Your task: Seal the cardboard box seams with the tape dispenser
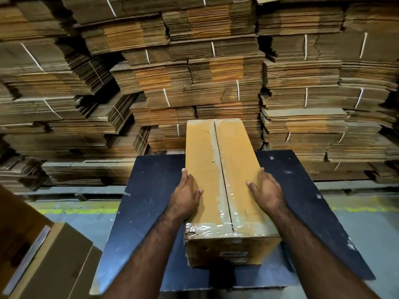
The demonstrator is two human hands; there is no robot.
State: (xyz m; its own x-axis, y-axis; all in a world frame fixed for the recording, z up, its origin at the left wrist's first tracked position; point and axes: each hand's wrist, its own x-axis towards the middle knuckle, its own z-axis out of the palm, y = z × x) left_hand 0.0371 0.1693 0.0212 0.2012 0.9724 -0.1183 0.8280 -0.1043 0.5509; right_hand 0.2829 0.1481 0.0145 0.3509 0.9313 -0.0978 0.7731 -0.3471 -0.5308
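A long, narrow cardboard box (235, 169) lies lengthwise on a dark blue table (149, 190), its far end pointing away from me. Clear tape runs along its centre seam and wraps over the near end. My left hand (185, 193) grips the box's left top edge, thumb on top, fingers down the side. My right hand (266, 190) holds the right top edge the same way. No tape dispenser is in view.
Tall stacks of flattened, strapped cardboard (194, 72) fill the whole background behind the table. More cardboard boxes (49, 255) stand at the lower left. A grey floor with a yellow line (356, 209) runs between the table and the stacks.
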